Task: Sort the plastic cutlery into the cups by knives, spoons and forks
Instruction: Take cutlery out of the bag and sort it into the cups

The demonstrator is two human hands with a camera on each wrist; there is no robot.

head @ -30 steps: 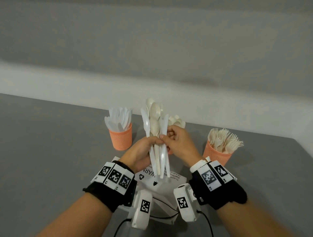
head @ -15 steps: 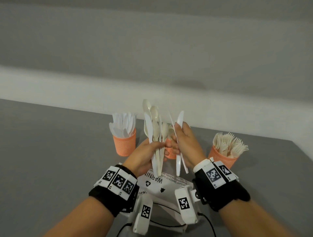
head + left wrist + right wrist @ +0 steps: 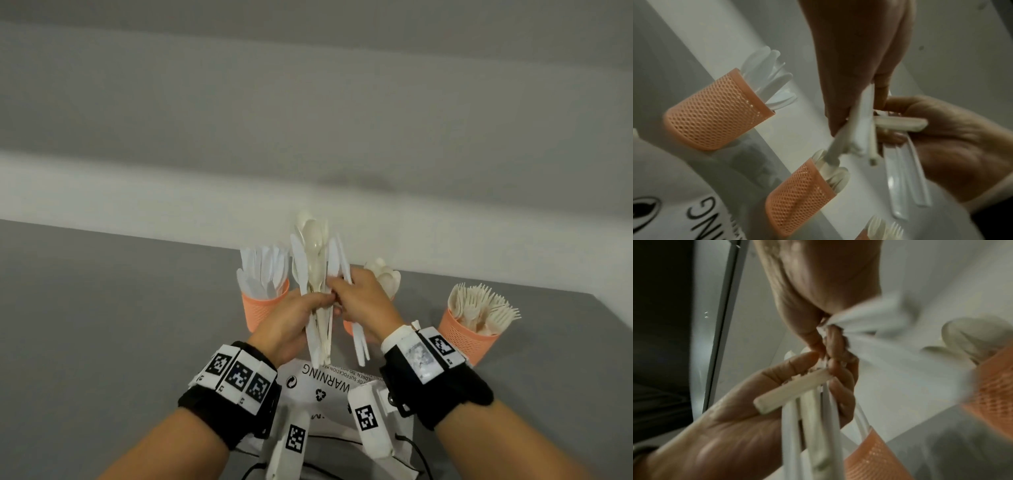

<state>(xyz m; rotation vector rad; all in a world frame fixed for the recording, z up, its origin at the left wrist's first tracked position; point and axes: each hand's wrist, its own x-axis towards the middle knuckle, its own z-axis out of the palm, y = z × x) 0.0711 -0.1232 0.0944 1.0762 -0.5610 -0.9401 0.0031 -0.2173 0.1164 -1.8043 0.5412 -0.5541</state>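
Observation:
My left hand (image 3: 317, 301) grips an upright bundle of white spoons and knives (image 3: 313, 260) above the table. My right hand (image 3: 337, 296) holds two white knives (image 3: 359, 346) against its palm, handles pointing down, while its fingertips pinch into the bundle. In the left wrist view the right hand (image 3: 900, 129) meets the bundle's handles (image 3: 857, 129). Three orange mesh cups stand behind: a knife cup (image 3: 262, 313) at left, a spoon cup (image 3: 351, 327) mostly hidden by my right hand, and a fork cup (image 3: 467, 337) at right.
A white plastic bag (image 3: 325, 380) printed WARNING lies on the grey table (image 3: 120, 325) under my wrists. A pale wall runs just behind the cups. The table's right edge passes close to the fork cup.
Half a second ago my right hand had drawn two knives away to the right. It has now come back against the bundle, still holding them. The left hand keeps its grip.

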